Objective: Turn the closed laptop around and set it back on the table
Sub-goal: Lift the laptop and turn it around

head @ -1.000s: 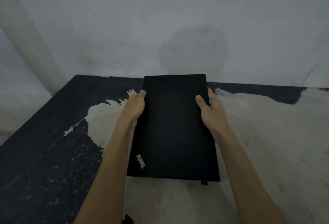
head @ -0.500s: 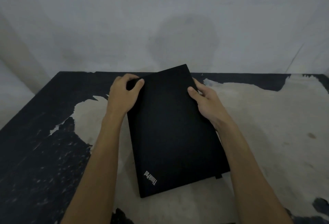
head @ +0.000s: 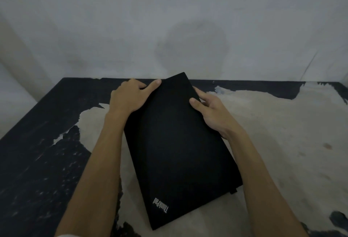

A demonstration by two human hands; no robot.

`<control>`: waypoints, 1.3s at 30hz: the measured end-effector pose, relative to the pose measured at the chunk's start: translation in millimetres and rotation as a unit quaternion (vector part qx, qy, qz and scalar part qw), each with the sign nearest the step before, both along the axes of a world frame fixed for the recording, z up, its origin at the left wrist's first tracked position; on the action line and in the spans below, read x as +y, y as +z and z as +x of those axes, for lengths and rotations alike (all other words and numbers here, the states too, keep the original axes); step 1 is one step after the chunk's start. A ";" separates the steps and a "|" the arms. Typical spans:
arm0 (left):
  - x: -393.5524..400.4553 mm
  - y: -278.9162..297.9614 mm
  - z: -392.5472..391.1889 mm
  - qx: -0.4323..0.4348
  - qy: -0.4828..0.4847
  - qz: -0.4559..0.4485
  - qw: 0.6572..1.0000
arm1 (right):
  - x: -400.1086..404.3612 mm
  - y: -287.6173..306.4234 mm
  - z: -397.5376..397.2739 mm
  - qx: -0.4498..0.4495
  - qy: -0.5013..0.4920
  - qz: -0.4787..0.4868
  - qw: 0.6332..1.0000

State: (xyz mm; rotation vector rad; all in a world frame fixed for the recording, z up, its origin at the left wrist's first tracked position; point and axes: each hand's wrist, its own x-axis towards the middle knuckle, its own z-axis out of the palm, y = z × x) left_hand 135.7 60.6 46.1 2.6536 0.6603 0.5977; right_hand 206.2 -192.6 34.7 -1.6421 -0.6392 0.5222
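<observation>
A closed black laptop (head: 180, 150) with a ThinkPad logo near its front corner lies lengthwise on the worn table (head: 282, 142), skewed so its far end leans left. My left hand (head: 130, 98) grips the far left corner, thumb on the lid. My right hand (head: 211, 112) holds the right long edge near the far end, thumb on top and fingers under the edge. Whether the laptop rests fully on the table or is lifted slightly, I cannot tell.
The table's black coating is peeled over its middle and right, showing pale board; the left part (head: 37, 152) stays black. A grey wall (head: 169, 29) rises straight behind the table's far edge. A small dark tab (head: 233, 192) sticks out at the laptop's near right corner.
The laptop has turned from square-on to skewed, its near end swinging right. My left hand slid from the left edge up to the far corner. The right hand stayed on the right edge.
</observation>
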 end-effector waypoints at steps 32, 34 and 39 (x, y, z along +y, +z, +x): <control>27.9 -38.7 -31.6 -0.275 0.178 -0.501 0.801 | 8.8 -9.6 2.6 -0.151 -0.256 -0.022 0.954; 22.7 -39.2 -29.6 -0.271 0.163 -0.477 0.820 | 7.5 -15.3 4.7 -0.142 -0.263 -0.012 0.954; 15.0 -43.6 -23.3 -0.218 0.052 -0.391 0.893 | -14.1 -21.4 20.9 -0.118 -0.284 0.015 0.952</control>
